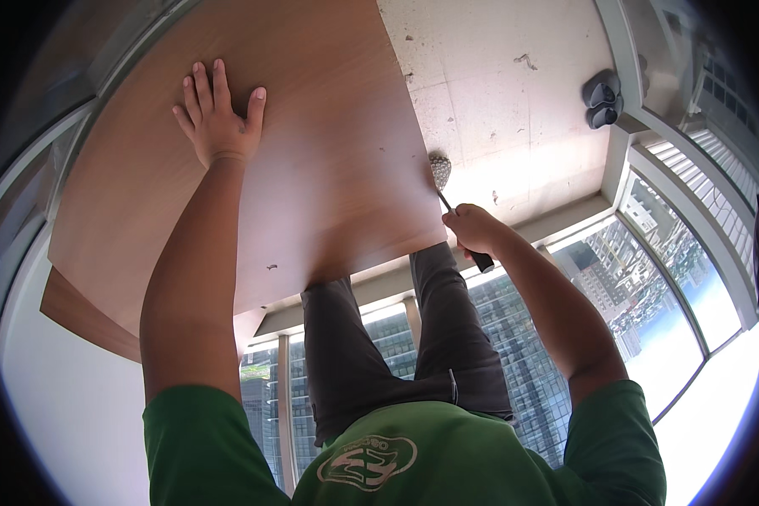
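My left hand (221,126) lies flat with fingers spread on a large brown wooden tabletop (312,169), toward its far left. My right hand (474,229) is closed around the black handle of a slotted spoon (441,172), just off the tabletop's right edge. The spoon has a thin dark shaft and a rounded grey head speckled with what look like holes. Its head is beside the tabletop's right edge, over the pale floor; whether it touches the edge I cannot tell. A small dark scrap (271,267) lies on the near part of the tabletop.
Scattered scraps (527,61) lie on the pale floor (506,110) to the right. A pair of dark slippers (603,97) sits at the far right by the frame. Tall windows (514,329) with buildings outside run along the near side and right. My legs are close to the tabletop's near edge.
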`<state>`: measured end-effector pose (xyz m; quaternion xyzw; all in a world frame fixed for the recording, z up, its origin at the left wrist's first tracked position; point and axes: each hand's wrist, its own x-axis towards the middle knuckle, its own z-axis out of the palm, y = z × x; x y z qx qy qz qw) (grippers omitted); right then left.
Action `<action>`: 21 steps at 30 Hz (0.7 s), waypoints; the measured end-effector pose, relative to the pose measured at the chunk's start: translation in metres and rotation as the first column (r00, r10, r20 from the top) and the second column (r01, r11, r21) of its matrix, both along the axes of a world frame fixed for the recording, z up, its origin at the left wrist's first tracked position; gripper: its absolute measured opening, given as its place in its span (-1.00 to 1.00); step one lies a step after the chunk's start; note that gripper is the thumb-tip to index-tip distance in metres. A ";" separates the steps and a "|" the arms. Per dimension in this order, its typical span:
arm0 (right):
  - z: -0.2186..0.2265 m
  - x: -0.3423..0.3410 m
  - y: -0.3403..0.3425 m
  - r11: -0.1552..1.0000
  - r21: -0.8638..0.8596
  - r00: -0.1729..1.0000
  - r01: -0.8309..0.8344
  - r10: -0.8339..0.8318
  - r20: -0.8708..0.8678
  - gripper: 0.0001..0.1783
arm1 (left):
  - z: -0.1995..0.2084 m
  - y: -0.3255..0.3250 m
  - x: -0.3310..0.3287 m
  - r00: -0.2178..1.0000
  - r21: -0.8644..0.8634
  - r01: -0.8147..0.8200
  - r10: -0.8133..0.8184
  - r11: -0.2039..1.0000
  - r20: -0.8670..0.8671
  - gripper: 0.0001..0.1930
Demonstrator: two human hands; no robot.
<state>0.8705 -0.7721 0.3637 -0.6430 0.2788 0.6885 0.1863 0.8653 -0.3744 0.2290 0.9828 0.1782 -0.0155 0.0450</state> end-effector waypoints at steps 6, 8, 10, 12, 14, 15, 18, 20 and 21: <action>0.011 0.006 0.003 0.979 0.074 0.965 0.188 -0.198 0.174 -0.62 | 0.006 0.002 0.003 0.999 0.033 -0.007 0.009 0.999 -0.044 -0.13; 0.018 0.004 0.008 0.988 0.110 0.913 0.111 -0.145 0.381 -0.69 | 0.006 0.004 0.002 0.999 0.040 -0.009 0.011 0.999 -0.052 -0.13; 0.027 0.006 0.011 0.957 0.217 0.817 0.191 -0.277 0.506 -0.72 | 0.006 0.001 0.002 0.998 0.027 -0.015 0.017 1.000 -0.053 -0.13; 0.038 0.010 0.016 0.840 0.357 0.714 0.408 -0.538 0.449 -0.68 | 0.006 0.001 0.004 0.998 0.043 -0.009 0.011 0.999 -0.062 -0.13; 0.037 0.011 0.011 0.607 0.432 0.545 0.667 -0.793 0.273 -0.63 | 0.006 0.001 0.005 0.998 0.051 -0.010 0.014 0.999 -0.069 -0.13; 0.038 0.010 0.004 0.502 0.516 0.488 0.694 -0.855 0.176 -0.56 | 0.006 0.001 0.005 0.997 0.049 -0.010 0.014 0.999 -0.074 -0.13; 0.040 0.009 -0.008 0.149 0.677 0.314 0.721 -0.941 -0.128 -0.52 | 0.007 0.002 0.003 0.999 0.042 -0.015 0.017 0.999 -0.051 -0.13; 0.032 0.004 -0.019 0.161 0.707 0.333 0.689 -0.936 -0.111 -0.46 | 0.005 0.001 0.002 0.999 0.042 -0.016 0.017 0.999 -0.028 -0.14; 0.025 -0.001 -0.024 0.165 0.723 0.341 0.671 -0.935 -0.103 -0.43 | 0.004 0.001 0.002 1.000 0.047 -0.014 0.015 0.999 -0.020 -0.14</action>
